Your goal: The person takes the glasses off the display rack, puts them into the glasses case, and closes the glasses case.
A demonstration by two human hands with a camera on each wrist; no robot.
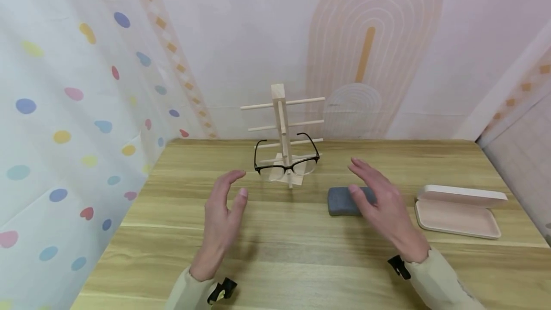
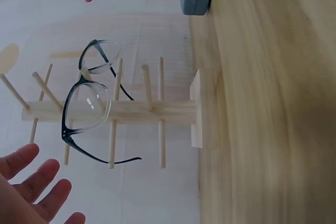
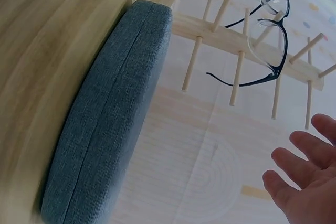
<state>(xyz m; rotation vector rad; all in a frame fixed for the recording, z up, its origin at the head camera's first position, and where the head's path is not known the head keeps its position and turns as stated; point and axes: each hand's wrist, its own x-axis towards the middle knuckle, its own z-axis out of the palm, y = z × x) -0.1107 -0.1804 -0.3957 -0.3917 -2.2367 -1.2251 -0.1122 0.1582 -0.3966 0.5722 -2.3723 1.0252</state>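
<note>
Black-rimmed eyeglasses (image 1: 287,168) with clear lower lenses hang on a wooden peg stand (image 1: 281,128), their temples pointing back past the post. My left hand (image 1: 224,214) hovers left of and nearer than the glasses, fingers spread and holding nothing. On the other side, my right hand (image 1: 383,204) is held above a closed blue-grey glasses case (image 1: 340,201), hiding its right part from the head view. In the right wrist view, the fabric-covered case (image 3: 110,114) and the relaxed fingers (image 3: 299,166) are apart. Neither hand touches the glasses.
An opened glasses case (image 1: 458,219) with a white lid and pale pink inside lies at the right of the wooden table (image 1: 301,243). Patterned curtains (image 1: 241,37) hang behind the table and along its left side.
</note>
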